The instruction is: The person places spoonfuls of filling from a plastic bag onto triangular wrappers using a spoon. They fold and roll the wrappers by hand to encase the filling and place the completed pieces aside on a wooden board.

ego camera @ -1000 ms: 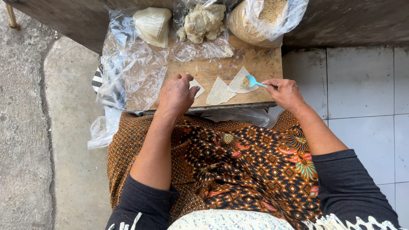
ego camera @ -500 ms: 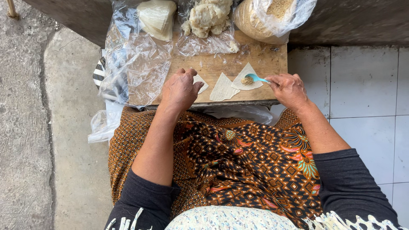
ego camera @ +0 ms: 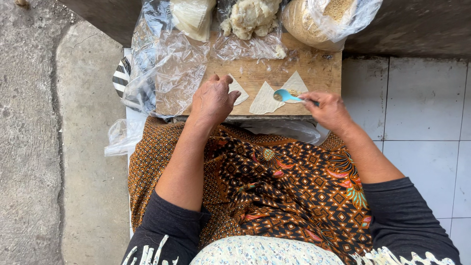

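A wooden board (ego camera: 255, 73) lies across the lap, crumpled clear plastic (ego camera: 167, 73) draped over its left part. On its bare wood rest thin pale triangular wrappers (ego camera: 262, 100): light, limp and probably quick to tear, best lifted by an edge. The left hand (ego camera: 212, 100) lies flat, fingers loosely together, pressing one wrapper. The right hand (ego camera: 329, 109) pinches a small blue spoon (ego camera: 287, 95) by its handle over another.

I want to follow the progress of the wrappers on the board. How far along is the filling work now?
Done: three triangular wrappers lie flat on the wooden board. In hand: the right hand holds a blue spoon over the middle and right wrappers, where a little filling shows; the left hand rests on the left wrapper. Left: no wrapper is folded, and the bag of filling looks well stocked.
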